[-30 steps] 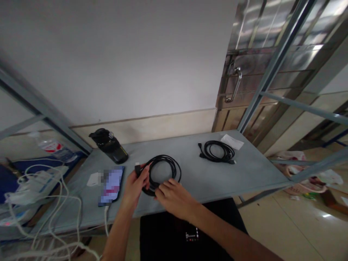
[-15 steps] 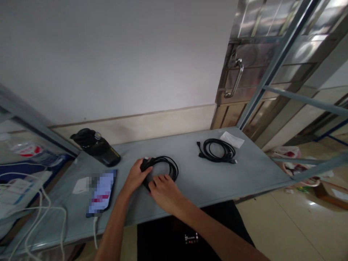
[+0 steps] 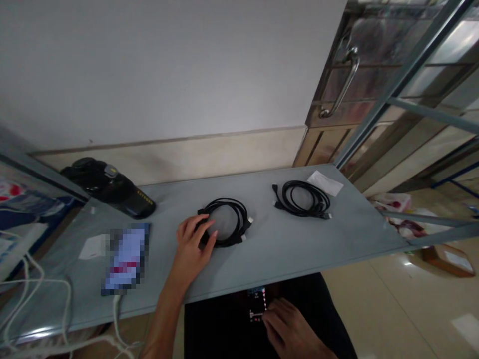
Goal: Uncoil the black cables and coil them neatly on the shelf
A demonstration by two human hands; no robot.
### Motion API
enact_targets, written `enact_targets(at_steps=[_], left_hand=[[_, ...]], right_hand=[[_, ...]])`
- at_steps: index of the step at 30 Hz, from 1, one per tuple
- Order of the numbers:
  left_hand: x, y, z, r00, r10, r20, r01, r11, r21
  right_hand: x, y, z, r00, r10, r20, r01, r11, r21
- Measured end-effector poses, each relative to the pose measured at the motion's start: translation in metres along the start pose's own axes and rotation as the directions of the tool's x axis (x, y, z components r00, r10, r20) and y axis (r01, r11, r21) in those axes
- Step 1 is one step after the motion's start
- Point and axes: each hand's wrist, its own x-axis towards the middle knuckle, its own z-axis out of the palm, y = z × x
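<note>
Right hand (image 3: 286, 326) off worktop (image 3: 284, 259), now low at 6 o'clock, grip relaxed, empty. Left hand (image 3: 192, 239) on black cable coil (image 3: 223, 201), can't tell if gripping; light touch keeps loops flat.

I'm on the head camera, the only feed here, worn by the person and pitched forward and down. It's looking out over the near edge of the grey metal tabletop (image 3: 284, 259), and it's close in: the left hand (image 3: 192, 244) sits just below mid-frame, with the right hand (image 3: 288, 326) down at the bottom edge. The far edge meets the wall (image 3: 149, 65) across the frame, and a steel door handle (image 3: 342, 82) shows top right.
</note>
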Motion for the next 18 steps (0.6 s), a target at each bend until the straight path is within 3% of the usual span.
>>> enact_targets(at_steps=[1, 3, 5, 6, 8, 12, 18], left_hand=[[0.0, 0.003, -0.001, 0.999, 0.038, 0.026, -0.038, 0.999, -0.01], [0.0, 0.006, -0.002, 0.993, 0.089, 0.073, -0.087, 0.996, -0.032], [0.0, 0.007, -0.002, 0.991, 0.099, 0.091, -0.095, 0.994, -0.051], [-0.001, 0.006, -0.001, 0.992, 0.092, 0.085, -0.087, 0.994, -0.061], [-0.001, 0.004, 0.0, 0.995, 0.068, 0.073, -0.062, 0.995, -0.075], [-0.003, 0.001, 0.002, 0.997, 0.041, 0.066, -0.035, 0.996, -0.08], [-0.003, 0.002, 0.004, 0.998, 0.043, 0.043, -0.04, 0.997, -0.064]], right_hand=[[-0.016, 0.008, 0.016, 0.985, 0.152, 0.079, -0.152, 0.988, -0.005], [-0.031, 0.024, 0.043, 0.886, 0.413, 0.212, -0.412, 0.91, -0.049], [-0.026, 0.038, 0.059, 0.775, 0.544, 0.321, -0.557, 0.829, -0.059], [-0.02, 0.044, 0.063, 0.745, 0.559, 0.364, -0.591, 0.806, -0.03], [-0.005, 0.052, 0.068, 0.734, 0.537, 0.416, -0.617, 0.783, 0.077], [0.007, 0.062, 0.075, 0.773, 0.471, 0.425, -0.602, 0.756, 0.258], [-0.006, 0.07, 0.092, 0.752, 0.527, 0.396, -0.64, 0.726, 0.251]])
